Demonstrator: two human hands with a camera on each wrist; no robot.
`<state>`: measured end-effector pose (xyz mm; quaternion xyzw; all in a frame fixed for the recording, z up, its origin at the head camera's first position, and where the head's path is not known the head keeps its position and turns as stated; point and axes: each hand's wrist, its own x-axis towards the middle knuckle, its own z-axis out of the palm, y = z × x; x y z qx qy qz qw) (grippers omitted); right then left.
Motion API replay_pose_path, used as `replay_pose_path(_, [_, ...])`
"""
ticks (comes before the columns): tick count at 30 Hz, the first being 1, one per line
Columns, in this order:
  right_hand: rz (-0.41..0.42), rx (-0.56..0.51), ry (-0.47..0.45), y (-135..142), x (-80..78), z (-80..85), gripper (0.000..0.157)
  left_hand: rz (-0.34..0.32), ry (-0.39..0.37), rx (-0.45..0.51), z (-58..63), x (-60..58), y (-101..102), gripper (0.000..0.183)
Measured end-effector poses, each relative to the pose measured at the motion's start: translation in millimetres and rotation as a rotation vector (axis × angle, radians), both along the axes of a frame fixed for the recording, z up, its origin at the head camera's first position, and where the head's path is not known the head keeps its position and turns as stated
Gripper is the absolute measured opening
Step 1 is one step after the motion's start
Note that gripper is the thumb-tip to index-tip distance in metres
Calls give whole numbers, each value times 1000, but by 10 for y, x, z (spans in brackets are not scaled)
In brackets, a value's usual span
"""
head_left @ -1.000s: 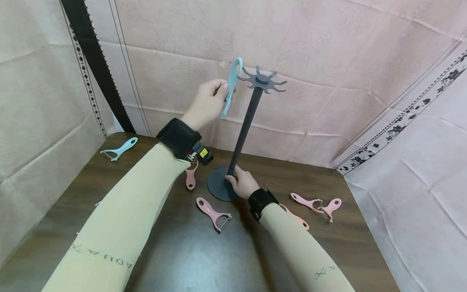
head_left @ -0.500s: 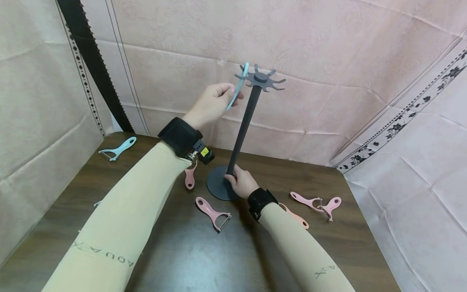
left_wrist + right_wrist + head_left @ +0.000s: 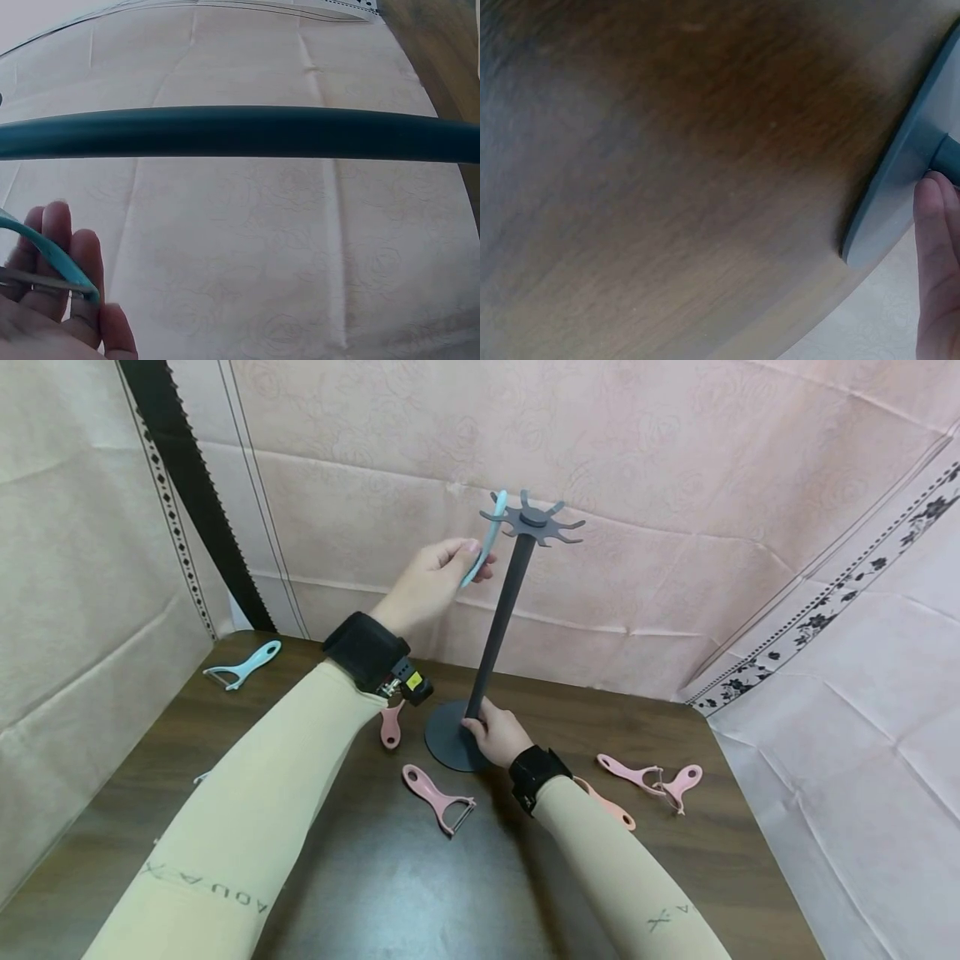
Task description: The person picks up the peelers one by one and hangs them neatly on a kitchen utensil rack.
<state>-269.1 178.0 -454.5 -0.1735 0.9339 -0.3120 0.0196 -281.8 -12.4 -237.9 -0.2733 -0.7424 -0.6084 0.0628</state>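
Observation:
In the head view my left hand point(image 3: 431, 578) pinches a light blue peeler point(image 3: 491, 531), its handle end up among the left hooks of the dark grey stand's top point(image 3: 534, 518). The left wrist view has the peeler's forked head point(image 3: 60, 259) and metal blade lying across the fingers, with the stand's pole point(image 3: 240, 133) beyond. Low on the pole, my right hand point(image 3: 501, 737) grips the stand just above its round base point(image 3: 450, 742). Right wrist view: fingertips point(image 3: 930, 199) touch the pole where it meets the base point(image 3: 889, 217).
On the brown wooden table lie a pink peeler point(image 3: 429, 790) in front of the stand, another pink one point(image 3: 391, 727) behind the left wrist, a blue one point(image 3: 247, 668) at far left, an orange one point(image 3: 615, 810) partly under the right forearm, and two pink ones point(image 3: 681, 785) at right. Cloth walls surround it.
My left hand has brought the peeler right and slightly down, from beside the stand's top onto its left hooks, and turned it edge-on. The right hand stays on the pole.

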Motion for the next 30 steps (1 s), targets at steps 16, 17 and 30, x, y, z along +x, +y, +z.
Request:
replay_pose_path(16, [7,20,40,-21,12,8,14,-20,52,-25,-152,16,-114,43])
replay_pose_path(17, [6,23,41,-23,15,10,14,-17,49,-28,-162,14,-123,42])
replay_pose_path(30, [0,48,63,-19,13,9,13,1,55,-95,-245,71,-254,47])
